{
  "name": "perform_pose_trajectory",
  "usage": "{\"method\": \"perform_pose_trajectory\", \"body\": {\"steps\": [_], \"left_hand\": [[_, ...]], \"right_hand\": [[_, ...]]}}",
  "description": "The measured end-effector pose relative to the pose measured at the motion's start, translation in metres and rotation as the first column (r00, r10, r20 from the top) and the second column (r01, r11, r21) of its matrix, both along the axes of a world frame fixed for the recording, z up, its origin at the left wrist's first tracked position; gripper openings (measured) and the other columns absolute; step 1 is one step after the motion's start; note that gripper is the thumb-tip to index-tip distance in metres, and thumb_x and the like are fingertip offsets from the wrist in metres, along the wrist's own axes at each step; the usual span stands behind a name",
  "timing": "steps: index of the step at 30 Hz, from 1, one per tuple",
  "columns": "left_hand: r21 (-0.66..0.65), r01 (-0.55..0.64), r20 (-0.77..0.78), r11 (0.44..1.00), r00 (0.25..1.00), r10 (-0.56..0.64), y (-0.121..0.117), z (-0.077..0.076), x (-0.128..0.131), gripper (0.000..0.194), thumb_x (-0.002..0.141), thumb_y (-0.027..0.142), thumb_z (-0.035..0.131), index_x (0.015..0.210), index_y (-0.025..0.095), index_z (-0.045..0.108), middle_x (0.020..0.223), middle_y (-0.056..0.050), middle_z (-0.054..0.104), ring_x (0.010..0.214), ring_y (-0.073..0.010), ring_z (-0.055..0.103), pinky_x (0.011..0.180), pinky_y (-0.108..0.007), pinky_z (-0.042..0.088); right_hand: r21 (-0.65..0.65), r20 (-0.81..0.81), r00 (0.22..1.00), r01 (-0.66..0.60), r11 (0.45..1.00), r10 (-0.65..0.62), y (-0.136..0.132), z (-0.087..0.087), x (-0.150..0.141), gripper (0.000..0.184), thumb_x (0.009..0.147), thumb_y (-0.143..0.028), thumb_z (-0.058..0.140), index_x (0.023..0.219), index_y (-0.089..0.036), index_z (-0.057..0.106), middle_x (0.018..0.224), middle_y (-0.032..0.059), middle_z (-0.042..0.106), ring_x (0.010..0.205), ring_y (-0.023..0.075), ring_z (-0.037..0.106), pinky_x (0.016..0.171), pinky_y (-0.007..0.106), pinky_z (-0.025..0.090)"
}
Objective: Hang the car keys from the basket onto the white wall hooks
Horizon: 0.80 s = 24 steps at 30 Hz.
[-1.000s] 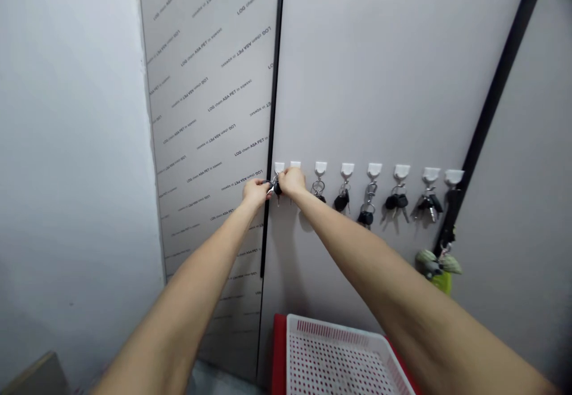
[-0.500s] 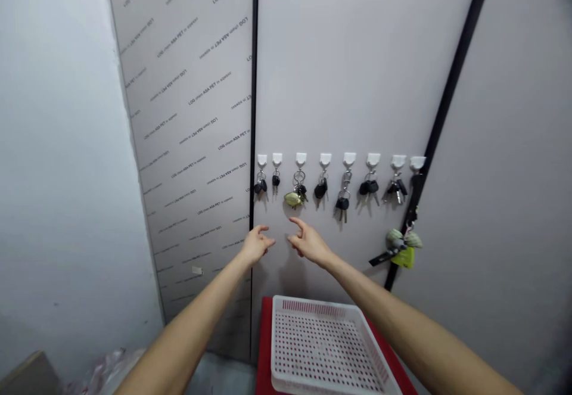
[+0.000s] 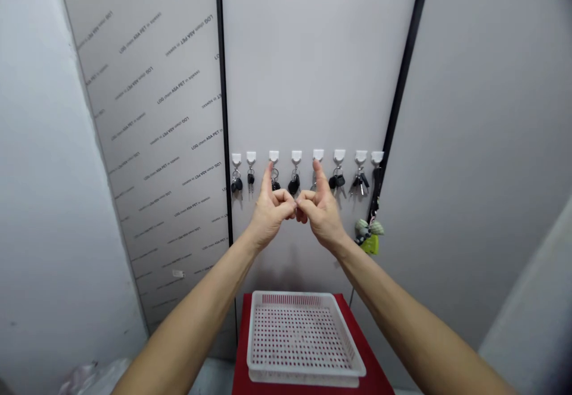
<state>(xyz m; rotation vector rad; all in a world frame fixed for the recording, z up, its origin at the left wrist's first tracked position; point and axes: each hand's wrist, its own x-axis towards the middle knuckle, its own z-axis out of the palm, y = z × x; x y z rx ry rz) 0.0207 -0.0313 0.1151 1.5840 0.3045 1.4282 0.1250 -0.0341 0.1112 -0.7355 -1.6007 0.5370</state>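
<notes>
My left hand (image 3: 270, 211) and my right hand (image 3: 320, 211) are raised in front of a row of hanging keys. Each index finger points up, and both thumbs point inward with the tips meeting or nearly so. The other fingers are curled, and no object shows in either hand. Black-headed keys (image 3: 294, 184) hang between the hands from a white hook (image 3: 297, 156). My left index finger partly covers another key bunch (image 3: 276, 185); my right one hides most of a further bunch. Farther right hang more keys (image 3: 337, 181). I cannot tell whether my fingertips touch the hooks.
Below, a white perforated basket (image 3: 353, 341) sits on a red stand (image 3: 373, 362). A strap with a plush charm and yellow-green tag (image 3: 370, 244) hangs at the right. Dark strips (image 3: 224, 115) edge the wall panel (image 3: 308, 55). Plastic wrapping (image 3: 96, 377) lies lower left.
Both hands have risen and come together, with index fingers now upright and thumbs meeting. My view has shifted right, so the hooks and basket appear farther left.
</notes>
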Motion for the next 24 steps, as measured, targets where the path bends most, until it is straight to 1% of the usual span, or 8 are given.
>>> {"method": "perform_pose_trajectory", "body": {"steps": [7, 10, 12, 14, 16, 18, 20, 24], "left_hand": [[-0.009, 0.001, -0.036, 1.0, 0.999, -0.001, 0.008, -0.007, -0.01, 0.077, 0.059, 0.007, 0.046, 0.118, 0.028, 0.001, 0.046, 0.011, 0.038, 0.041, -0.002, 0.037, 0.048, -0.018, 0.035], [-0.1, -0.176, -0.079, 0.979, 0.983, 0.168, 0.029, -0.02, -0.021, 0.071, 0.057, 0.009, 0.047, 0.117, 0.021, 0.01, 0.049, 0.009, 0.041, 0.042, -0.0029, 0.038, 0.045, -0.016, 0.032], [-0.187, -0.407, -0.111, 0.894, 0.913, 0.393, 0.049, -0.028, -0.032, 0.062, 0.057, 0.012, 0.048, 0.113, 0.017, 0.021, 0.057, 0.005, 0.046, 0.046, -0.0038, 0.041, 0.045, -0.016, 0.032], [-0.224, -0.63, -0.147, 0.743, 0.776, 0.614, 0.072, -0.032, -0.045, 0.052, 0.057, 0.014, 0.048, 0.106, 0.015, 0.031, 0.073, -0.001, 0.049, 0.055, -0.0055, 0.045, 0.049, -0.017, 0.035], [-0.159, -0.787, -0.201, 0.596, 0.617, 0.761, 0.091, -0.031, -0.055, 0.044, 0.057, 0.017, 0.049, 0.099, 0.015, 0.037, 0.086, -0.004, 0.047, 0.068, -0.0089, 0.047, 0.058, -0.02, 0.037], [-0.01, -0.868, -0.261, 0.497, 0.482, 0.837, 0.105, -0.027, -0.06, 0.04, 0.056, 0.018, 0.051, 0.094, 0.015, 0.041, 0.093, -0.006, 0.045, 0.079, -0.0129, 0.046, 0.068, -0.024, 0.036], [0.139, -0.89, -0.307, 0.435, 0.379, 0.873, 0.113, -0.022, -0.059, 0.039, 0.055, 0.021, 0.053, 0.092, 0.015, 0.042, 0.095, -0.007, 0.043, 0.088, -0.0165, 0.043, 0.075, -0.027, 0.033], [0.25, -0.928, -0.359, 0.278, 0.178, 0.916, 0.119, -0.02, -0.045, 0.051, 0.054, 0.027, 0.055, 0.1, 0.016, 0.035, 0.1, -0.01, 0.041, 0.096, -0.0224, 0.037, 0.077, -0.033, 0.031]], "right_hand": [[-0.018, 0.034, 0.999, -0.014, 1.0, 0.014, 0.008, -0.008, -0.009, 0.068, 0.064, -0.01, 0.035, 0.119, -0.026, -0.002, 0.049, -0.008, 0.039, 0.038, 0.0045, 0.034, 0.04, 0.018, 0.034], [-0.113, 0.103, 0.995, 0.012, 0.994, -0.001, 0.024, -0.016, -0.013, 0.06, 0.063, -0.014, 0.037, 0.118, -0.021, 0.014, 0.047, -0.0079, 0.039, 0.039, 0.0046, 0.037, 0.041, 0.018, 0.035], [-0.191, 0.177, 0.981, 0.118, 0.974, -0.084, 0.041, -0.02, -0.015, 0.049, 0.062, -0.019, 0.039, 0.11, -0.017, 0.031, 0.054, -0.0047, 0.046, 0.044, 0.0055, 0.042, 0.045, 0.019, 0.037], [-0.194, 0.242, 0.944, 0.273, 0.942, -0.224, 0.058, -0.022, -0.017, 0.042, 0.06, -0.023, 0.043, 0.102, -0.015, 0.041, 0.069, 0.0005, 0.051, 0.055, 0.0077, 0.046, 0.053, 0.021, 0.038], [-0.123, 0.283, 0.882, 0.422, 0.898, -0.376, 0.075, -0.021, -0.019, 0.044, 0.059, -0.027, 0.045, 0.101, -0.014, 0.042, 0.085, 0.0049, 0.051, 0.068, 0.0107, 0.048, 0.063, 0.023, 0.038], [-0.044, 0.326, 0.806, 0.535, 0.844, -0.494, 0.09, -0.018, -0.023, 0.047, 0.06, -0.03, 0.046, 0.103, -0.013, 0.04, 0.091, 0.0081, 0.05, 0.078, 0.0138, 0.047, 0.069, 0.025, 0.035], [0.013, 0.386, 0.727, 0.611, 0.792, -0.567, 0.101, -0.014, -0.028, 0.044, 0.061, -0.032, 0.046, 0.1, -0.013, 0.042, 0.089, 0.0093, 0.051, 0.081, 0.0159, 0.046, 0.069, 0.026, 0.034], [0.059, 0.497, 0.626, 0.667, 0.743, -0.601, 0.11, -0.005, -0.038, 0.026, 0.063, -0.033, 0.042, 0.081, -0.017, 0.051, 0.072, 0.007, 0.055, 0.071, 0.0167, 0.049, 0.061, 0.026, 0.034]]}}
